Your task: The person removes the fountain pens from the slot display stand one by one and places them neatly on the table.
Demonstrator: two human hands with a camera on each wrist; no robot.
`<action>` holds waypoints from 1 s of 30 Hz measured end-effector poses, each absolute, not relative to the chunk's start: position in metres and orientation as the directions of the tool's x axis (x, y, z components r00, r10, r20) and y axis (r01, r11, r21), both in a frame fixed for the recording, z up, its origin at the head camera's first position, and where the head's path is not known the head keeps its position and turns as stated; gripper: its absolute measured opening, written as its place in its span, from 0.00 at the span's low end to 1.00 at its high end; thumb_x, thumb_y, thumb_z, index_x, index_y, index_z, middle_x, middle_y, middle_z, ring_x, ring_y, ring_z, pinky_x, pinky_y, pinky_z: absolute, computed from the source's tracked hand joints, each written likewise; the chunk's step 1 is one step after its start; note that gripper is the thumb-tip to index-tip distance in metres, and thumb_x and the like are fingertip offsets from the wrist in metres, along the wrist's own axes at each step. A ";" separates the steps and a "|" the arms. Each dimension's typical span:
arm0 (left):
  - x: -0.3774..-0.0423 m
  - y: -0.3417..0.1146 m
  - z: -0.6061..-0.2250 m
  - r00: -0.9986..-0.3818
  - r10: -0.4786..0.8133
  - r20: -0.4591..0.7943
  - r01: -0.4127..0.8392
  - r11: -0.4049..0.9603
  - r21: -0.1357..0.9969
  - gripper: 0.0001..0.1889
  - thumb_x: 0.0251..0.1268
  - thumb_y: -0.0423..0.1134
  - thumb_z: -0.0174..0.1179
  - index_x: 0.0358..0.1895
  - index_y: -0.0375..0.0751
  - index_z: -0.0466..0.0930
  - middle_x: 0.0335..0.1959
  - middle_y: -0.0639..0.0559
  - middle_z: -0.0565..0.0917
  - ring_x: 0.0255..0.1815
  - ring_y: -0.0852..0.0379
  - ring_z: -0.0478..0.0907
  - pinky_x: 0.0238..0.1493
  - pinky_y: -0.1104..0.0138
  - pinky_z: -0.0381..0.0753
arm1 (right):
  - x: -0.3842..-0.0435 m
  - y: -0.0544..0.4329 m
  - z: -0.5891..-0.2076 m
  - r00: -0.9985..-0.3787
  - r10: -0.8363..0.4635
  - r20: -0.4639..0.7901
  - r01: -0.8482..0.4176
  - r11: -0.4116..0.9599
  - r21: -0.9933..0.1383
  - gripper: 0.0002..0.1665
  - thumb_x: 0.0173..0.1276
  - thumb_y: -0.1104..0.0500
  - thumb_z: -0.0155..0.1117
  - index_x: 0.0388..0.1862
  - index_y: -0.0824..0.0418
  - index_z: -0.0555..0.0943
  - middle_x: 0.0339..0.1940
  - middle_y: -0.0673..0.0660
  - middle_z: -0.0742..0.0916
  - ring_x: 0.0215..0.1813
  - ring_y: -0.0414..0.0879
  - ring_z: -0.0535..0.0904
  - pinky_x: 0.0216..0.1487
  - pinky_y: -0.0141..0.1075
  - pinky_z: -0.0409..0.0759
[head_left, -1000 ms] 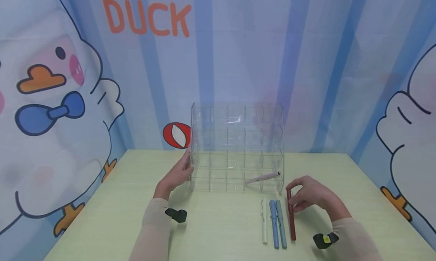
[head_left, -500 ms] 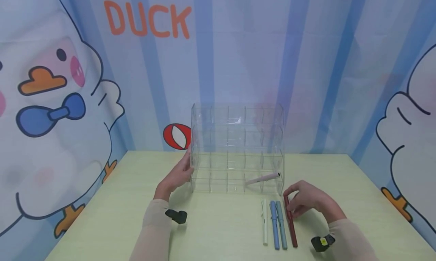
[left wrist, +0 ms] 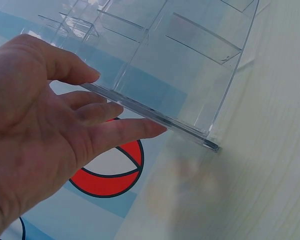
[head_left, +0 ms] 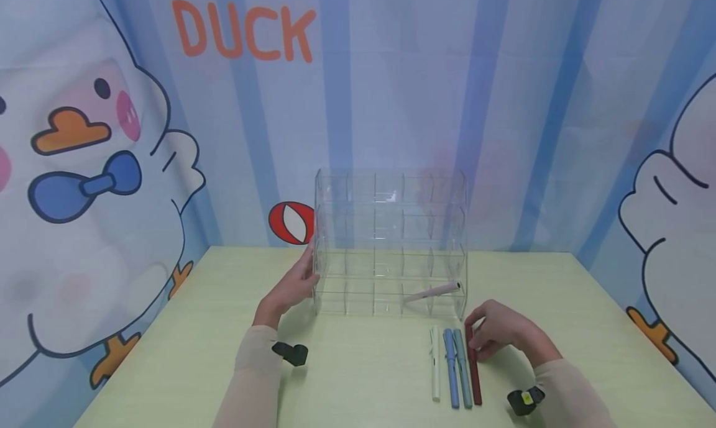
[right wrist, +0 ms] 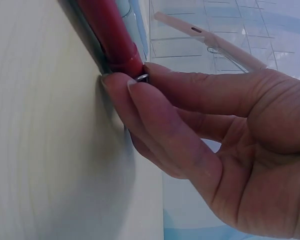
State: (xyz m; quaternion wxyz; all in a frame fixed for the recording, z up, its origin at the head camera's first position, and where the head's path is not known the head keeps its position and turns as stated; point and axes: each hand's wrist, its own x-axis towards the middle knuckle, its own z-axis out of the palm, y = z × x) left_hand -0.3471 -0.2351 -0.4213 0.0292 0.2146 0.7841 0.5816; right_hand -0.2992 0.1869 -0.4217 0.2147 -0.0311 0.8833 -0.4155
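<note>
My right hand point(head_left: 498, 328) pinches a dark red pen point(head_left: 475, 381) near its upper end, between thumb and fingers, low over the table. In the right wrist view the fingertips close round the red pen point(right wrist: 110, 30) by its metal clip. Just left of it lie a teal pen point(head_left: 463, 372), a blue pen point(head_left: 450, 372) and a pale green-white pen point(head_left: 435, 372), roughly parallel. My left hand point(head_left: 291, 288) holds the left side of a clear acrylic rack point(head_left: 373, 254). Seen from the left wrist, the thumb and fingers straddle the edge of its side panel point(left wrist: 190, 135).
A light pink pen point(head_left: 433, 291) rests slanted in the lowest row of the rack, at the right. The rack stands on a pale yellow table point(head_left: 358, 366), before a blue-striped cloth point(head_left: 380, 92) with duck pictures.
My right hand has moved left and slightly nearer to me, bringing the red pen closer beside the teal one. The left hand stays on the rack.
</note>
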 end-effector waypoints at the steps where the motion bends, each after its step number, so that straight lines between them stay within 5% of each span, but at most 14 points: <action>1: -0.345 -0.234 -0.419 -0.906 0.373 0.200 0.298 0.227 0.927 0.45 0.75 0.22 0.37 0.81 0.66 0.27 0.82 0.44 0.34 0.80 0.38 0.38 0.62 0.31 0.60 | -0.298 0.187 -0.422 -0.906 -0.237 -0.351 0.120 0.652 -0.749 0.27 0.57 0.76 0.67 0.57 0.80 0.76 0.34 0.62 0.86 0.30 0.53 0.87 0.34 0.43 0.86; 15: -0.337 -0.231 -0.409 -0.894 0.397 0.209 0.311 0.212 0.927 0.44 0.74 0.22 0.37 0.81 0.60 0.25 0.82 0.41 0.32 0.80 0.35 0.36 0.61 0.30 0.61 | -0.295 0.186 -0.423 -0.910 -0.262 -0.321 0.059 0.685 -0.726 0.25 0.56 0.76 0.70 0.54 0.80 0.78 0.33 0.61 0.86 0.31 0.52 0.87 0.34 0.43 0.86; 30: -0.352 -0.236 -0.427 -0.903 0.371 0.217 0.320 0.243 0.916 0.46 0.75 0.22 0.38 0.80 0.72 0.28 0.83 0.49 0.35 0.81 0.42 0.39 0.64 0.34 0.61 | -0.295 0.187 -0.423 -0.904 -0.284 -0.320 0.041 0.687 -0.726 0.23 0.56 0.77 0.69 0.52 0.80 0.80 0.34 0.61 0.85 0.32 0.50 0.86 0.34 0.42 0.86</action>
